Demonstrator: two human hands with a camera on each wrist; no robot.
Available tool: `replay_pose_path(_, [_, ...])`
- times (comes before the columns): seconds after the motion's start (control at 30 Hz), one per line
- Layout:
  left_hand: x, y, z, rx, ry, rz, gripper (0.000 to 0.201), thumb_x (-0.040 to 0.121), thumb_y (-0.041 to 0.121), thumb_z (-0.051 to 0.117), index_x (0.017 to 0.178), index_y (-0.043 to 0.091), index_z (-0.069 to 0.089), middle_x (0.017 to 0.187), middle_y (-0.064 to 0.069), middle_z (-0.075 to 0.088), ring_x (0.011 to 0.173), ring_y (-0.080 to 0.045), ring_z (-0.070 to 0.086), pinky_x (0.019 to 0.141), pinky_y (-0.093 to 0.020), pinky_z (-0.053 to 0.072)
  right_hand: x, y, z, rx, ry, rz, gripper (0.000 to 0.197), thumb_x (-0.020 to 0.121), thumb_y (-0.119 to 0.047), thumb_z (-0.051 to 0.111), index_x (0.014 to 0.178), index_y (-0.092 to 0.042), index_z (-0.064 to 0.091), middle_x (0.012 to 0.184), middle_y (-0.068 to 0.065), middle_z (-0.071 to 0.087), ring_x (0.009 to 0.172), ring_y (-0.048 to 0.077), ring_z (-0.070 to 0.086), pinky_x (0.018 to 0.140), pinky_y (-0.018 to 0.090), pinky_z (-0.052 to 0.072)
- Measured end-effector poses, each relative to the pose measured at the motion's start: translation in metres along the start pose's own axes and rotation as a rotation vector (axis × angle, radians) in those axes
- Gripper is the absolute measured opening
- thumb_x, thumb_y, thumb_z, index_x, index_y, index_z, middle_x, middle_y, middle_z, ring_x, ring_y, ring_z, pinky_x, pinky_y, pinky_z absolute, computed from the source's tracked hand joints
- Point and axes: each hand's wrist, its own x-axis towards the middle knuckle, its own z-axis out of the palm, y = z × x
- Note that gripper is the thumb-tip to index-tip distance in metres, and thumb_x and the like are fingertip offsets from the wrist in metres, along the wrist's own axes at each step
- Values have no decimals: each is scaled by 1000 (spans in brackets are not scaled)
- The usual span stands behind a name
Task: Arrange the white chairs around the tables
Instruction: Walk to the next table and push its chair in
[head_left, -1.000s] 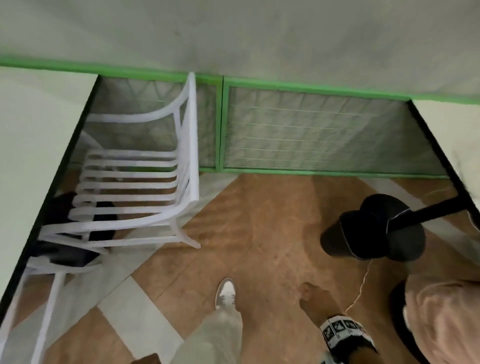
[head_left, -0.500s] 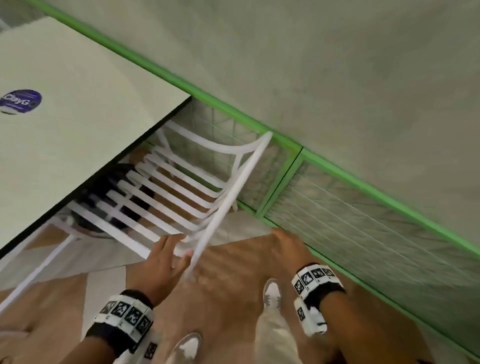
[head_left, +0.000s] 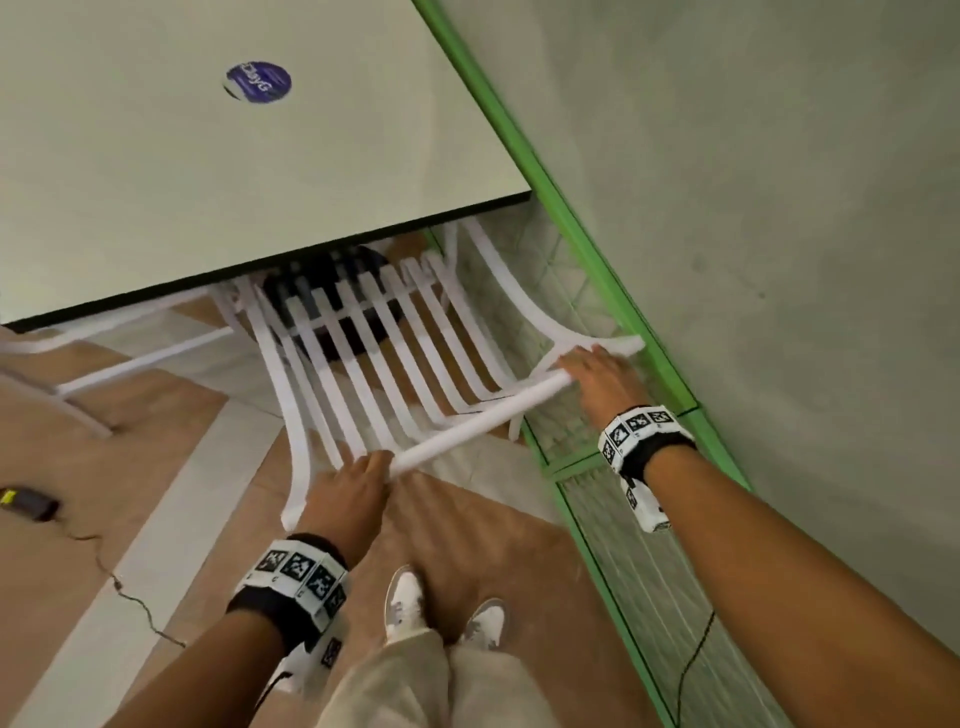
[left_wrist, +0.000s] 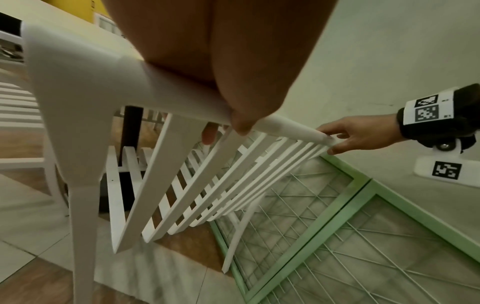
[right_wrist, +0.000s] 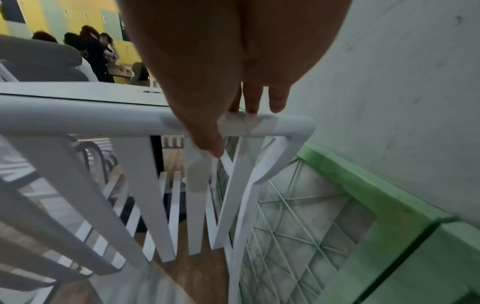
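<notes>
A white slatted chair (head_left: 478, 421) stands with its seat pushed under the white table (head_left: 208, 182), its back toward me. My left hand (head_left: 353, 488) grips the left end of the chair's top rail (left_wrist: 182, 96); in the left wrist view the thumb and a finger curl round it. My right hand (head_left: 597, 376) holds the right end of the rail, close to the fence. In the right wrist view the right hand (right_wrist: 207, 115) has its thumb on the near side of the chair rail (right_wrist: 78, 121) and its fingers over the far side.
A green-framed mesh fence (head_left: 597, 467) and a pale wall run along the right, tight against the chair. Another white chair (head_left: 78, 364) stands at the left. A black device (head_left: 28, 501) with a cable lies on the floor. My feet (head_left: 405, 603) are just behind the chair.
I have turned toward the table and stepped up to the chair. Half a second ago the left hand was only reaching the rail and the right hand was free; now both hold the rail.
</notes>
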Motion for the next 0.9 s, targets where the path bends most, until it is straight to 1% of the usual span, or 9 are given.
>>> replay_pose_path(0.07, [-2,-1,0,-9,9,-18,27,90,20,47,117,20,45,105,-5,65,88,-26,63,74,-40,51,10,6,1,-16,-8,-16,44,82,3,51,120,-17,58,124,9,61,118,29,50,96,44,41])
replay_pose_path(0.2, [-2,-2,-5,-44,4,-47,28,91,22,46,119,20,45,108,-4,63,93,-25,62,75,-38,49,12,5,0,5,65,-61,37,77,4,60,107,-17,66,98,9,70,91,28,61,78,38,46])
replay_pose_path(0.27, [-3,-7,-7,-55,7,-61,26,91,23,47,117,22,45,105,-3,64,91,-24,62,73,-36,49,12,2,1,6,86,-77,36,75,4,62,105,-16,68,93,9,71,85,28,62,77,38,46])
replay_pose_path(0.37, [-7,-15,-7,-60,13,-74,27,89,22,50,115,25,44,100,0,64,85,-21,63,67,-33,50,11,-1,7,4,91,-94,36,71,5,65,101,-15,69,91,8,71,83,29,62,79,39,48])
replay_pose_path(0.43, [-11,-17,-4,-64,11,-83,28,87,20,51,114,26,44,97,2,64,81,-20,62,63,-30,46,4,-2,10,23,109,-102,34,68,6,70,95,-13,70,89,9,72,80,30,62,76,40,50])
replay_pose_path(0.53, [-22,-19,1,-67,0,-79,27,87,24,52,112,30,44,97,6,65,80,-16,61,67,-29,49,-11,-3,14,3,101,-104,35,62,4,76,92,-15,70,83,6,71,75,28,62,70,38,51])
replay_pose_path(0.63, [-36,-22,6,-84,-1,-85,32,86,25,53,116,31,42,96,7,65,80,-15,60,69,-29,51,-25,-5,23,6,75,-118,40,59,1,80,94,-15,71,86,6,73,77,29,64,71,40,52])
replay_pose_path(0.73, [-44,-25,10,-88,12,-104,43,84,23,57,123,29,40,93,6,65,78,-17,59,68,-31,51,-29,-6,28,-5,57,-132,41,59,0,81,96,-16,70,89,6,73,81,30,64,75,42,52])
replay_pose_path(0.9, [-47,-22,13,-84,33,-90,31,84,24,56,112,33,45,91,8,65,76,-16,60,68,-29,48,-27,-2,27,-30,27,-154,40,65,-2,78,100,-18,68,92,6,72,84,29,63,78,43,52])
